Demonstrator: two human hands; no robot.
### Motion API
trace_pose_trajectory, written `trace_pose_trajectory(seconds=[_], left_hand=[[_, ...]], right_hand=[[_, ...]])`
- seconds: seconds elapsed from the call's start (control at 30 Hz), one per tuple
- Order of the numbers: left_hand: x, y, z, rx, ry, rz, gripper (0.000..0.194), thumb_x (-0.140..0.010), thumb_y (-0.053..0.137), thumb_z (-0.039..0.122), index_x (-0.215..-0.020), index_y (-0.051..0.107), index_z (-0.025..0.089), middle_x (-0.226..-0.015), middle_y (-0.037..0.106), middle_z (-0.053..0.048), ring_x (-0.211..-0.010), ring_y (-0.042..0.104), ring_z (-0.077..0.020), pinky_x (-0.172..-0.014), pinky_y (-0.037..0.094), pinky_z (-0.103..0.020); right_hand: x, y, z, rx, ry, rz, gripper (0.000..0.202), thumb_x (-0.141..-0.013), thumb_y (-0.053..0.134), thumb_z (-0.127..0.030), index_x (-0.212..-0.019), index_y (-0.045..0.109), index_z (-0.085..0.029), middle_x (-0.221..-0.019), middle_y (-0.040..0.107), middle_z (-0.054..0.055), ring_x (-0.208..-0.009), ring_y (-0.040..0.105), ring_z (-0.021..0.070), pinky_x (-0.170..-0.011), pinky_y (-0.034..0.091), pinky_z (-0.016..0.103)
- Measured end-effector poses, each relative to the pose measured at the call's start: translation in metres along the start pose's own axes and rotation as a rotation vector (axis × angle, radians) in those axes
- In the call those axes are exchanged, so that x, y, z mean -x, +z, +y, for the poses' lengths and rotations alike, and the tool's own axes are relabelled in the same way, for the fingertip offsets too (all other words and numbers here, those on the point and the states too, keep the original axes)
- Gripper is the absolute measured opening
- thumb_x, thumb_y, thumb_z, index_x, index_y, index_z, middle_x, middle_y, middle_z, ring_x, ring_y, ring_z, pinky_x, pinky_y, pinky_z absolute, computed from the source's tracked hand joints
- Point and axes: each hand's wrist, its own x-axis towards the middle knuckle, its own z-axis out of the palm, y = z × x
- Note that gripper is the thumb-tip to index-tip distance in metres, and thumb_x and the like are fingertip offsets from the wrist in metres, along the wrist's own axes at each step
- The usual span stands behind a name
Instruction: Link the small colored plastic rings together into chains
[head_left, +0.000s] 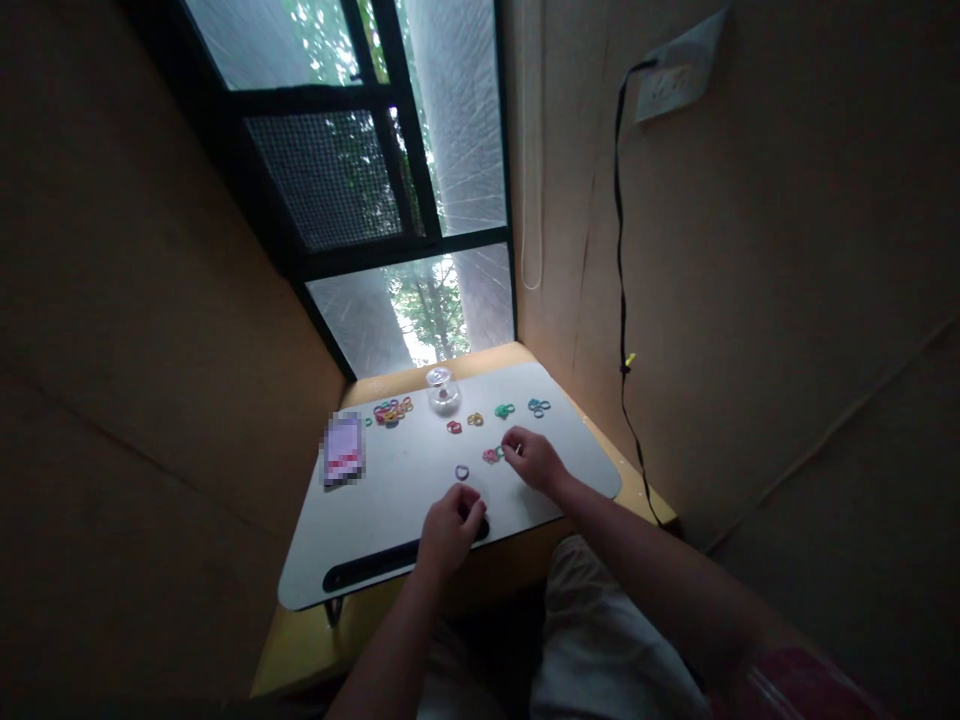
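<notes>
My right hand is at the right of the white table, fingertips pinched on a small green ring beside a pink cluster. Closer to the front edge, my left hand has its fingers curled together; whatever they hold, if anything, is too small to tell. Just beyond it lies a purple ring. Small ring piles form a row behind: red, yellow, green and blue. A mixed-colour pile rests at the back left.
A clear round container stands at the table's back edge. A blurred purple item lies at the left. The white table has a black slot along its front. A black cord hangs down the right wall.
</notes>
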Motion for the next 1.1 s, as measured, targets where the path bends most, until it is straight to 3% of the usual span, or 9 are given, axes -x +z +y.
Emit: trace_pose_trajectory(seconds=[0.17, 0.3, 0.5, 0.8, 0.97, 1.1], left_hand=[[0.001, 0.0, 0.0, 0.013, 0.011, -0.003, 0.018, -0.084, 0.055, 0.038, -0.082, 0.058, 0.021, -0.07, 0.066, 0.001, -0.062, 0.059, -0.0149, -0.06, 0.041, -0.026], [0.001, 0.0, 0.001, 0.014, -0.001, -0.01, 0.019, -0.084, 0.054, 0.039, -0.081, 0.058, 0.021, -0.07, 0.066, 0.002, -0.062, 0.059, -0.0149, -0.06, 0.041, -0.026], [0.001, -0.001, 0.002, -0.011, -0.011, -0.018, 0.017, -0.084, 0.054, 0.038, -0.08, 0.058, 0.021, -0.067, 0.064, 0.003, -0.059, 0.056, -0.0135, -0.059, 0.038, -0.025], [0.001, -0.001, 0.001, -0.022, -0.008, -0.023, 0.016, -0.085, 0.054, 0.035, -0.08, 0.058, 0.02, -0.068, 0.064, 0.002, -0.06, 0.056, -0.0131, -0.059, 0.037, -0.024], [0.002, -0.001, 0.001, -0.023, -0.012, -0.023, 0.014, -0.085, 0.055, 0.033, -0.082, 0.059, 0.021, -0.071, 0.065, 0.002, -0.063, 0.058, -0.0131, -0.06, 0.039, -0.024], [0.002, -0.001, -0.001, -0.014, -0.007, -0.02, 0.013, -0.085, 0.055, 0.032, -0.081, 0.06, 0.02, -0.071, 0.065, 0.002, -0.063, 0.057, -0.0124, -0.061, 0.039, -0.024]], right_hand=[[-0.067, -0.027, 0.022, 0.049, 0.244, 0.054, 0.009, -0.084, 0.054, -0.017, -0.085, 0.063, -0.017, -0.073, 0.068, 0.001, -0.053, 0.056, 0.0083, -0.053, 0.04, 0.018], [-0.097, -0.03, 0.037, 0.062, 0.36, 0.018, 0.008, -0.08, 0.059, -0.012, -0.084, 0.065, -0.014, -0.065, 0.067, 0.001, -0.043, 0.051, 0.0067, -0.047, 0.038, 0.018], [-0.114, -0.019, 0.043, 0.063, 0.42, -0.041, 0.005, -0.074, 0.07, -0.012, -0.079, 0.068, -0.013, -0.057, 0.065, 0.001, -0.042, 0.049, 0.0063, -0.047, 0.039, 0.018], [-0.138, 0.001, 0.045, 0.14, 0.448, -0.07, 0.004, -0.07, 0.07, -0.009, -0.073, 0.071, -0.012, -0.051, 0.063, 0.002, -0.041, 0.053, 0.0086, -0.047, 0.04, 0.019], [-0.14, 0.004, 0.048, 0.225, 0.462, -0.094, 0.008, -0.064, 0.074, -0.01, -0.059, 0.068, -0.011, -0.044, 0.06, 0.003, -0.044, 0.056, 0.0118, -0.048, 0.041, 0.02], [-0.137, -0.001, 0.045, 0.226, 0.437, -0.09, 0.004, -0.069, 0.072, -0.013, -0.069, 0.07, -0.01, -0.053, 0.066, 0.005, -0.043, 0.055, 0.0101, -0.049, 0.041, 0.02]])
